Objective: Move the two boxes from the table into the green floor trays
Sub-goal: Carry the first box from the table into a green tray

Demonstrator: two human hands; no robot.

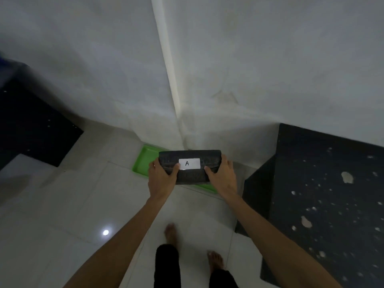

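A dark box with a white label reading "A" is held out in front of me, above the floor. My left hand grips its left end and my right hand grips its right end. Below and behind the box lies a green floor tray in the corner where two white walls meet. The box covers most of the tray; only its left part and a strip at its front right show. A second box and a second tray are not in view.
A dark speckled table stands at the right, close to my right arm. Another dark surface is at the left. White floor tiles spread below, with my bare feet on them.
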